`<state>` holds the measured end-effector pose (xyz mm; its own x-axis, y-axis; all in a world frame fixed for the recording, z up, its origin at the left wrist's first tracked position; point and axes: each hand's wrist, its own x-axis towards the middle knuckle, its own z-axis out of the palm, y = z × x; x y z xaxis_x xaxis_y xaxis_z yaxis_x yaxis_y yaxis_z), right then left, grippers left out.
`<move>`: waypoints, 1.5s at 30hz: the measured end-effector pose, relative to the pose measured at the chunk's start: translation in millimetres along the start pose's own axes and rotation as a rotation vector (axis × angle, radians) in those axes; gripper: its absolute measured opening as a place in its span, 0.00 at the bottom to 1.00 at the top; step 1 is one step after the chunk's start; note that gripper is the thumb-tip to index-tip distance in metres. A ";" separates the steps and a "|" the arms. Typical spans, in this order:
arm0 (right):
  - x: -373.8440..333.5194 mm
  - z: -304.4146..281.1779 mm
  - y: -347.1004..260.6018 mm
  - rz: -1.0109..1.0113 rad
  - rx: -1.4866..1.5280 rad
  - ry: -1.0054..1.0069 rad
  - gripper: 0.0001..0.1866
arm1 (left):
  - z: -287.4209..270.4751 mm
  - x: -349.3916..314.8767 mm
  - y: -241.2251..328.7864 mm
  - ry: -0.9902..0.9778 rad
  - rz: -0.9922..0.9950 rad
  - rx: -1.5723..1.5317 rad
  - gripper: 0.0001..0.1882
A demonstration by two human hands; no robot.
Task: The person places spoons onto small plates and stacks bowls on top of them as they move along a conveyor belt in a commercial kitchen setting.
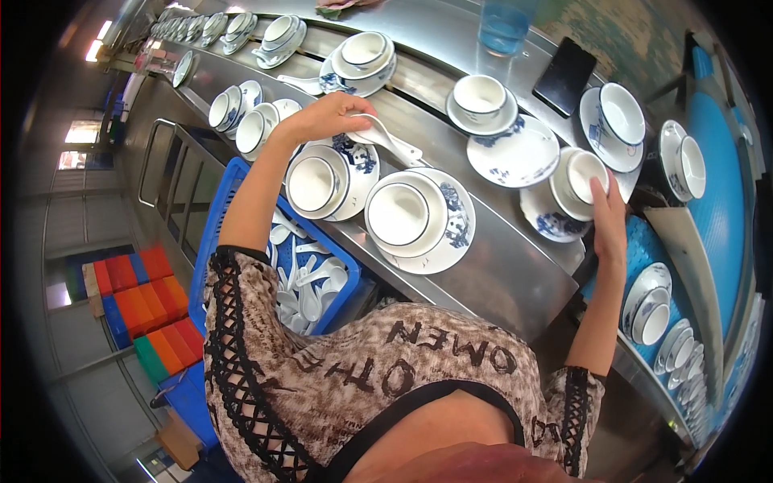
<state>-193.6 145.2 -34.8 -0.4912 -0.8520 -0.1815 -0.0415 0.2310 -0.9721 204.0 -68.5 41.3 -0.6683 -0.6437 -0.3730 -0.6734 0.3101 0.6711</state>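
Observation:
My left hand (332, 118) is closed on a white soup spoon (385, 135), held above the steel table. Just below it stands a set of a plate, bowl and cup (312, 183) with blue patterns. A similar set (400, 214) sits to its right. At the right, my right hand (609, 221) grips the side of another stacked set, with a small cup (588, 174) on top over a patterned plate (555, 227). Its thumb is at the cup; the fingers behind are partly hidden. A patterned plate (513, 151) lies beside this set.
A blue basket (354, 278) of white spoons stands at the table's near side. Farther off are a black phone (565, 76) and a glass of blue liquid (505, 30). More dish sets ride a blue conveyor belt (719, 201) at the right. Colourful crates (149, 302) stand left.

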 end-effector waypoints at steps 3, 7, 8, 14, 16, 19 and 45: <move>7.7 20.2 -6.9 -0.173 -0.383 0.084 0.29 | 2.2 3.0 15.7 0.052 0.056 -0.007 0.12; -15.9 55.1 -48.2 -0.867 -1.022 0.334 0.09 | 11.0 9.2 23.1 0.047 0.053 0.015 0.11; -21.2 67.3 -54.0 -0.892 -0.947 0.193 0.06 | 13.2 3.4 22.0 -0.010 0.025 0.094 0.11; 13.5 132.3 -45.4 -0.845 -0.514 -0.517 0.07 | 26.7 6.1 40.2 -0.153 0.261 0.399 0.22; 20.1 136.6 -51.0 -0.788 -0.439 -0.620 0.10 | 24.9 0.2 45.9 -0.296 0.291 0.171 0.29; -0.3 91.8 -72.2 -0.674 -0.314 -0.554 0.14 | -11.1 -13.4 17.4 -0.061 0.094 0.048 0.22; -80.1 -121.0 10.5 0.167 -0.189 0.294 0.19 | -182.6 37.5 -198.7 0.788 -0.699 0.677 0.12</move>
<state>-260.0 272.8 -12.4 -0.7324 -0.6304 -0.2574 -0.0861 0.4607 -0.8834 370.5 -282.0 10.9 0.1109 -0.9860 0.1248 -0.9906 -0.1198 -0.0665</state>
